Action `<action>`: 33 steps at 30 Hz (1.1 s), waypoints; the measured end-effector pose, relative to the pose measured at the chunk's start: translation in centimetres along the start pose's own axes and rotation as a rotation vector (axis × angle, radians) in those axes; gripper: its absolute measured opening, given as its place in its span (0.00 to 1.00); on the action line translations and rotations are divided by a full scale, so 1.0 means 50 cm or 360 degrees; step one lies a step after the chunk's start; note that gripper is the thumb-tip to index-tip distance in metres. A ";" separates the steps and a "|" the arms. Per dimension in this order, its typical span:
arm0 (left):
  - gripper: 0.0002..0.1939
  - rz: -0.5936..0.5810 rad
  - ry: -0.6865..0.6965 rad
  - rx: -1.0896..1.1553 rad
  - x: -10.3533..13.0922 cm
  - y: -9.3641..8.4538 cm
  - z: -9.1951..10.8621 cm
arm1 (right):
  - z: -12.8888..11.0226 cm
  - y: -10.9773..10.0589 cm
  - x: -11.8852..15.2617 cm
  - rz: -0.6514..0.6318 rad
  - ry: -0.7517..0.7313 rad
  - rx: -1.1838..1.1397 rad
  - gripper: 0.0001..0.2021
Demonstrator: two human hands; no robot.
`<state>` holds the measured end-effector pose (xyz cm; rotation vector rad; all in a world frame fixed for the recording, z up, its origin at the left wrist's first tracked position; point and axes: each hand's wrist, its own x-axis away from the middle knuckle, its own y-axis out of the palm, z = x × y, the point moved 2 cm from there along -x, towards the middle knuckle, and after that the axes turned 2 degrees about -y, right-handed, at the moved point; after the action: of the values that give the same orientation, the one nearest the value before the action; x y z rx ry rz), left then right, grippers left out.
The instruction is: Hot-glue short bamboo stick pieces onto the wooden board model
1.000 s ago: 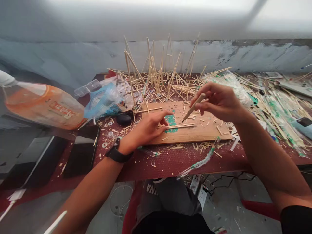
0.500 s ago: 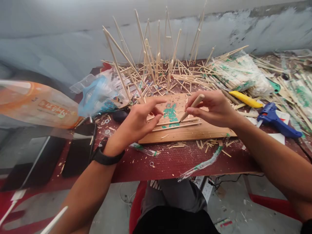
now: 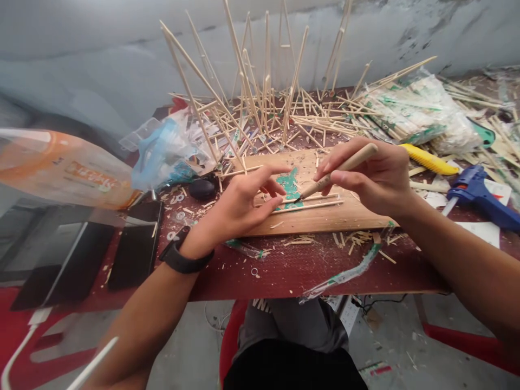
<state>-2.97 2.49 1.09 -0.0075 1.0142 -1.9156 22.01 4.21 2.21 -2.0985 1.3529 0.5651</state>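
Two thin wooden sticks [image 3: 312, 206] lie side by side across a wooden board [image 3: 268, 230] with green patches on it. My left hand [image 3: 247, 203] rests at their left ends, thumb and fingers curled over them; those ends are partly hidden by the fingers. In my right hand [image 3: 376, 173] is a beige pen [image 3: 339, 168] with a dark tip, held slanted. Its tip meets the sticks near the middle of the board, just right of my left fingertips.
Upright stick frames [image 3: 266, 81] stand behind the board. At the right are a yellow-handled tool [image 3: 430, 160] and a blue glue gun [image 3: 483, 197]. Phones [image 3: 132, 254] and an orange-marked plastic bag [image 3: 69, 168] are at the left.
The pen has tilted lower, and its tip has shifted slightly along the sticks towards my left fingers. The whole view has shifted a little.
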 end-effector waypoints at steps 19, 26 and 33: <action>0.24 -0.0026 -0.0092 0.0054 -0.001 0.011 0.001 | -0.002 0.001 0.005 0.0157 0.0082 0.0084 0.07; 0.26 -0.0145 0.0024 -0.0138 0.003 0.001 -0.002 | 0.011 -0.008 0.002 -0.0049 -0.0030 0.0346 0.07; 0.28 -0.0194 0.0023 -0.0147 0.004 0.004 -0.007 | 0.008 -0.008 -0.001 -0.0137 -0.0124 0.0296 0.10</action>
<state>-3.07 2.52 0.63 -0.1113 1.1339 -1.9792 22.33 4.61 2.02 -1.9540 1.2165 0.4617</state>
